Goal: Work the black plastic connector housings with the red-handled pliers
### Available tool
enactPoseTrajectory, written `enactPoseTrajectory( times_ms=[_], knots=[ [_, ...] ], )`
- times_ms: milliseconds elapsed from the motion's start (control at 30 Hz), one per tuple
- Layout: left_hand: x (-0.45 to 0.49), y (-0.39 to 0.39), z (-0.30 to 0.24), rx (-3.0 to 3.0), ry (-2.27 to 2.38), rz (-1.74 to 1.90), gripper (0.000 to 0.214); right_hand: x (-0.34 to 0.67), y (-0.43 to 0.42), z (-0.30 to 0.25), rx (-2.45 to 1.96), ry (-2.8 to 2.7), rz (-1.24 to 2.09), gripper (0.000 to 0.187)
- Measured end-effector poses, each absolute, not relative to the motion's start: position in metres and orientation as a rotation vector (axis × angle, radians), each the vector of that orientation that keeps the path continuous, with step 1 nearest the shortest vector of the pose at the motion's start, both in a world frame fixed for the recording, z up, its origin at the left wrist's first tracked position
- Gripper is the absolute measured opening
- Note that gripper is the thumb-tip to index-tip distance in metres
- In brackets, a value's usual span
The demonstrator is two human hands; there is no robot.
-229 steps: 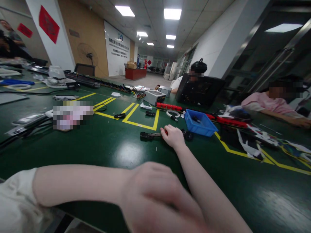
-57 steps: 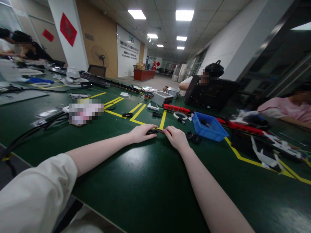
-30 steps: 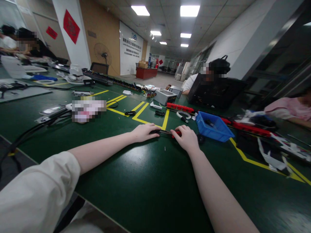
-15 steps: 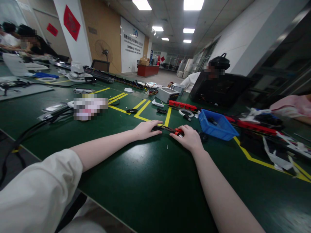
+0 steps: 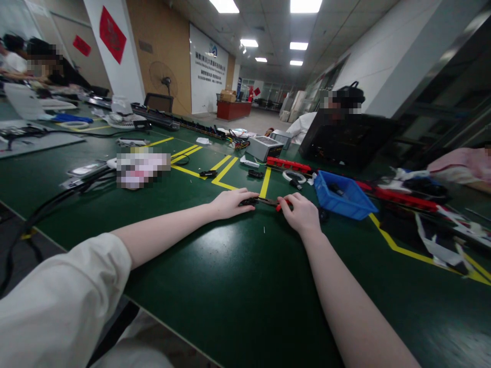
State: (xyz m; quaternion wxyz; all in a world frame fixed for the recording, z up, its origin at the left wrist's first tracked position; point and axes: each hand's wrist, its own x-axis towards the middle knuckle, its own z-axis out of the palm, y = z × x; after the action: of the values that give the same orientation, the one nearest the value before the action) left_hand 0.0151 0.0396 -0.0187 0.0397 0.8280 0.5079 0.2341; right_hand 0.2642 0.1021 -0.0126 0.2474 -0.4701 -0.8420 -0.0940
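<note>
Near the middle of the green table, my left hand is closed on a small black part, gripped between thumb and fingers. My right hand is wrapped round the red handles of what look like pliers. Their metal jaws point left and reach the black part, though I cannot make out whether they bite on it. Most of the handles lie hidden in my palm. Two more small black parts lie beyond my hands, one to the left and one straight ahead.
A blue bin holding a black piece stands right of my right hand. Behind it are a white coiled cable, a red strip and a grey metal box. A person sits behind a large black case.
My right hand has shifted slightly right and turned, so more of the plier jaws shows and less of the red handles. My left hand stays nearly in place with the black part.
</note>
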Motion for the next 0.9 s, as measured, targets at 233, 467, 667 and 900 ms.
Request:
enactPoseTrajectory(
  times_ms=[233,467,667,900],
  knots=[
    [0.012,0.048,-0.024,2.516,1.565,0.661,0.050,0.263,0.105,-0.014,-1.272,-2.325,-0.306,0.047],
    [0.008,0.056,-0.029,2.461,1.483,0.740,0.051,0.262,0.104,-0.015,-1.287,-2.306,-0.326,0.045],
    [0.007,0.057,-0.029,2.407,1.467,0.775,0.051,0.261,0.103,-0.014,-1.299,-2.302,-0.339,0.046],
    [0.003,0.060,-0.029,2.379,1.342,0.819,0.048,0.261,0.102,-0.015,-1.305,-2.312,-0.292,0.046]
  ],
)
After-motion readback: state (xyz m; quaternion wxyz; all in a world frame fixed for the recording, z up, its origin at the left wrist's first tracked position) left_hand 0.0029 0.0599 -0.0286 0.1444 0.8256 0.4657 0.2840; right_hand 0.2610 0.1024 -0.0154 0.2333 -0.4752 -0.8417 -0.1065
